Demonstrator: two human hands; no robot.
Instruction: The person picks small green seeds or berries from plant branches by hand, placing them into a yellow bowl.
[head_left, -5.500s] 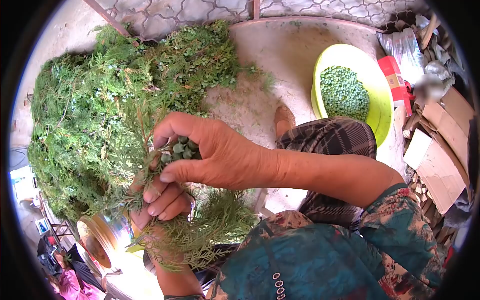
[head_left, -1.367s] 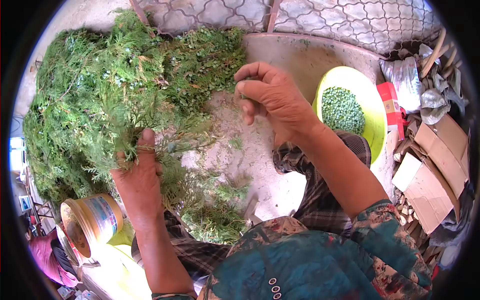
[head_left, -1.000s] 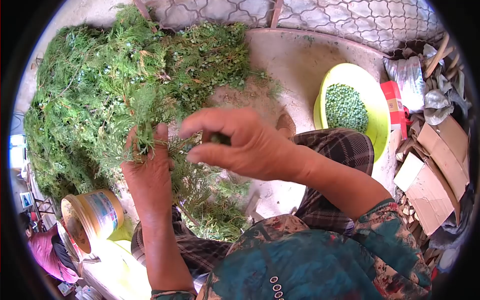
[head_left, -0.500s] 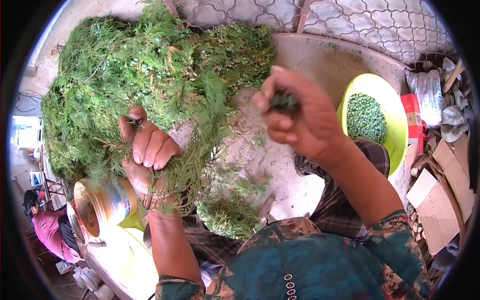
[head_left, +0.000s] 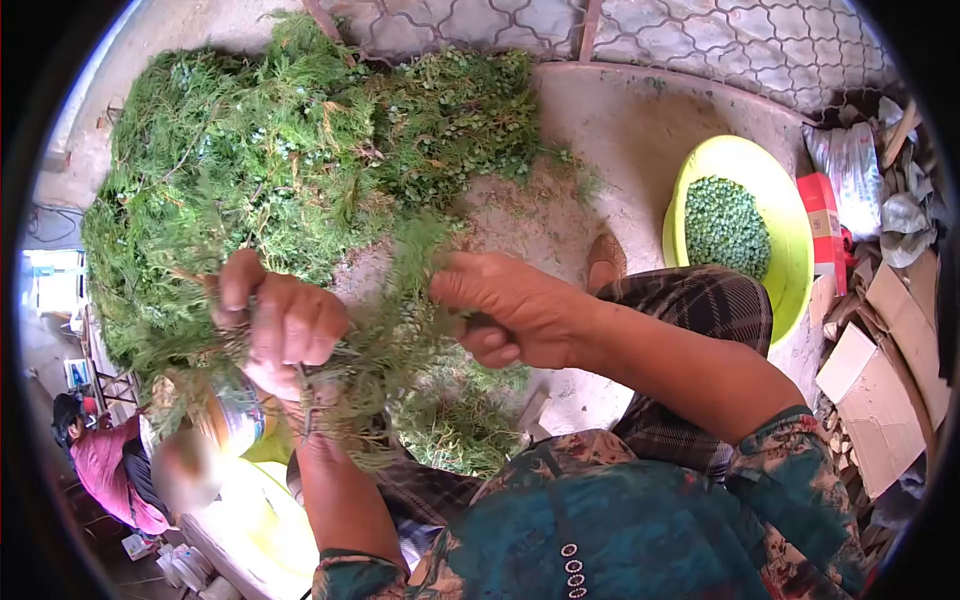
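Note:
My left hand (head_left: pixel 285 320) is closed around a leafy evergreen sprig (head_left: pixel 375 375), cypress-like, its feathery tips fanning out on both sides of the fist. At the sprig's upper right end, my right hand (head_left: pixel 525 310) has its fingers curled in against the foliage. What lies inside those fingers is hidden. Beyond both hands spreads a big heap of cut evergreen branches (head_left: pixel 290 150) dotted with pale cones. To the right stands a yellow-green basin (head_left: pixel 795 265) holding many small round green cones (head_left: pixel 725 230).
Loose sprigs (head_left: pixel 455 430) lie on the floor between my knees. A bucket (head_left: pixel 235 415) and another yellow container (head_left: pixel 265 500) stand at left, near a seated person (head_left: pixel 105 465). Cardboard (head_left: pixel 870 415) and a red box (head_left: pixel 820 225) lie at right. A metal lattice (head_left: pixel 720 55) runs behind.
My right hand has come down and left from a raised fist with something dark green in it to the sprig. My left hand still grips the sprig, slightly shifted.

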